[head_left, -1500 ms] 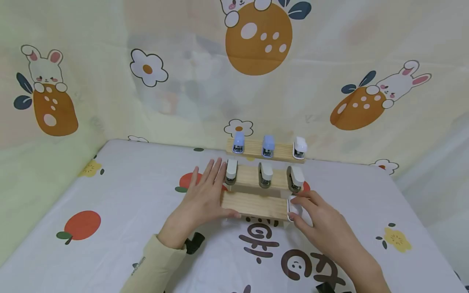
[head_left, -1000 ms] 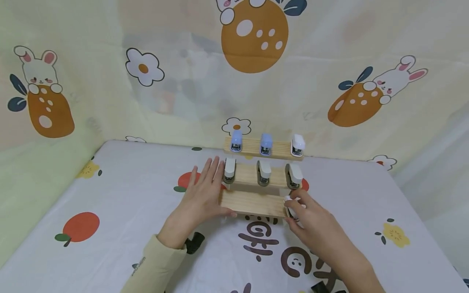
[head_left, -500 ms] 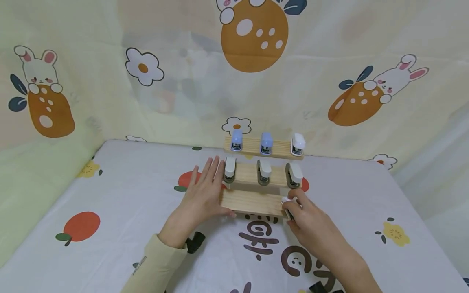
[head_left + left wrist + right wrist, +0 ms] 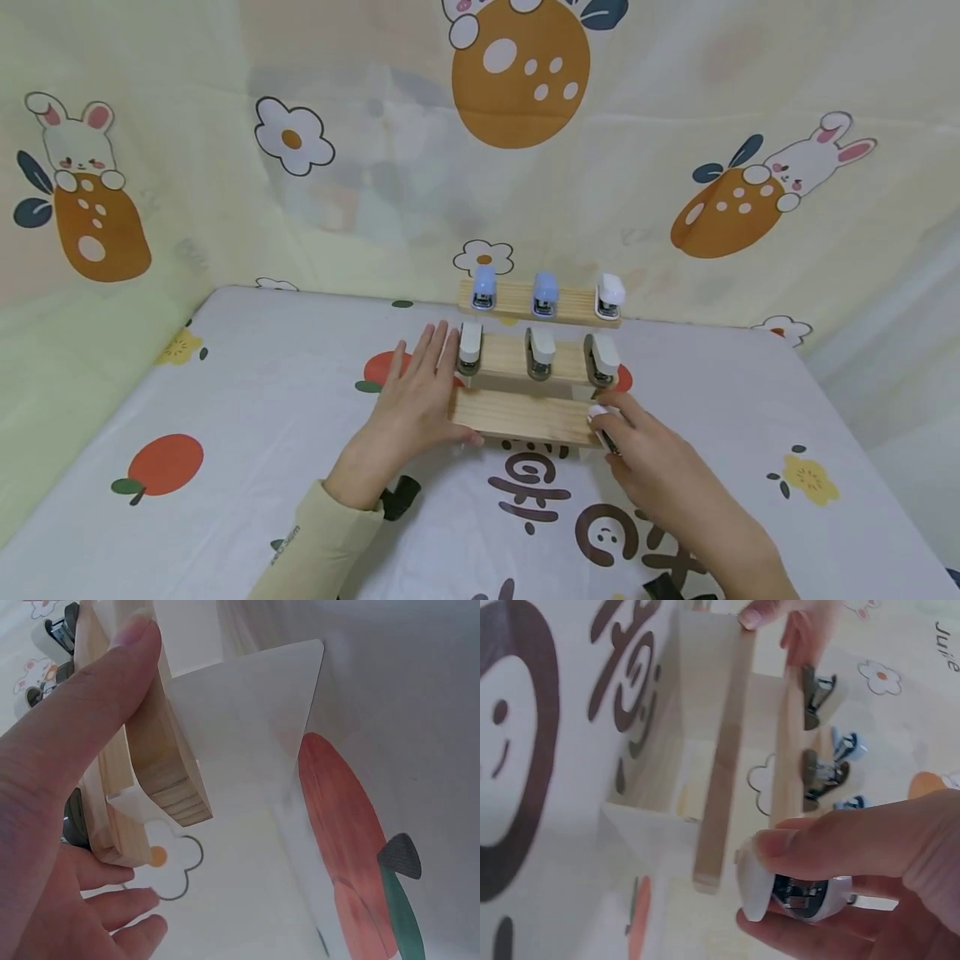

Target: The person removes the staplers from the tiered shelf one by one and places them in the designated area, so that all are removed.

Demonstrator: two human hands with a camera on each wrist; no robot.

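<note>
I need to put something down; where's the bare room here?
Bare: the front board between the left hand and the stapler in the right hand; tablecloth on both hands' outer sides. Crowded: middle board and back board, three staplers each.

The person's left hand [image 4: 412, 396] and right hand [image 4: 660, 454] are bare. A pale khaki sleeve [image 4: 318, 546] with small dark lettering [image 4: 286, 542] covers the left forearm; a black piece [image 4: 400, 498], perhaps a strap, shows beside each forearm.

screened-off tabletop booth [image 4: 67, 358], bunny-print sheets [image 4: 390, 208] hung as walls, fruit-print tablecloth [image 4: 255, 450], kind of building unclear
</note>
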